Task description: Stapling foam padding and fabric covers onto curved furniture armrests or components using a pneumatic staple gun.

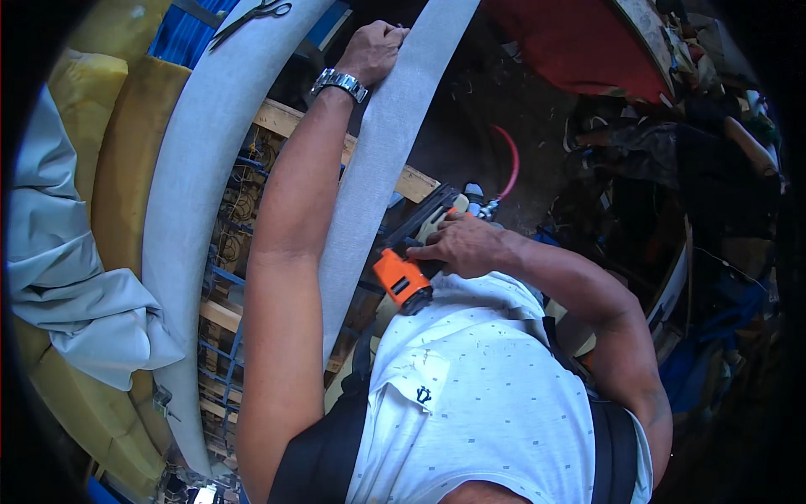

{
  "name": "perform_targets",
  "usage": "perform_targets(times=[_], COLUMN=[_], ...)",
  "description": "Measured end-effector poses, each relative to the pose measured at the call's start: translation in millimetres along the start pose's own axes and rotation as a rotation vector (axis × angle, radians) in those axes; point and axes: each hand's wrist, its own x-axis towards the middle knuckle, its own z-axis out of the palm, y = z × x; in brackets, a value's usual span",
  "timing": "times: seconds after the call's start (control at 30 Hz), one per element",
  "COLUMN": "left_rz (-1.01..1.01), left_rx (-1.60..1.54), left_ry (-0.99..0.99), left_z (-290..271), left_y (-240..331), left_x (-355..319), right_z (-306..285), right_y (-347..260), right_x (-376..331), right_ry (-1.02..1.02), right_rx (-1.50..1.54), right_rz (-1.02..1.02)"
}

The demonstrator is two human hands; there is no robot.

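A: Where's the staple gun (401,279)?
B: Right of the grey strip (389,147), the right hand (472,244) wrapped around it. The left hand (372,55) curls at the strip's far end; pinching, I can't tell.
A: Tip?
B: Ideally, strip taut, fingers clear.

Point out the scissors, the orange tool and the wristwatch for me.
Scissors (250,16): head view, around where blades meet handles.
Orange tool (391,270): head view, on its orange housing.
Wristwatch (342,81): head view, on its metal band.
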Motion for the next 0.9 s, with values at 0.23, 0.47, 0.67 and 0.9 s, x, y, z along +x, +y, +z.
perform_targets(times=[0.23, 0.47, 0.67, 0.9], left_rz=[0.115, -0.538, -0.595, -0.934], left_rx=[0.121, -0.456, -0.551, -0.535], left_ry=[0.072, -0.044, -0.012, -0.214], left_z=[-3.8, -28.9, -20.9, -67.6], left_y=[17.9, 66.8, 70.3, 114.4], left_x=[4.9, 19.4, 29.6, 19.6], right_z=[93.3, 10.8, -76.3, -84.4], right_y=[26.0, 30.0, 73.1, 65.3], right_x=[32.3, -24.8, 10.5, 1.4], right_ry=[0.339, 1.176, 1.398, 1.350], right_rx=[-0.222, 0.244, -0.090, -0.011], right_rz=[-0.209, -0.245, 0.181, 0.175])
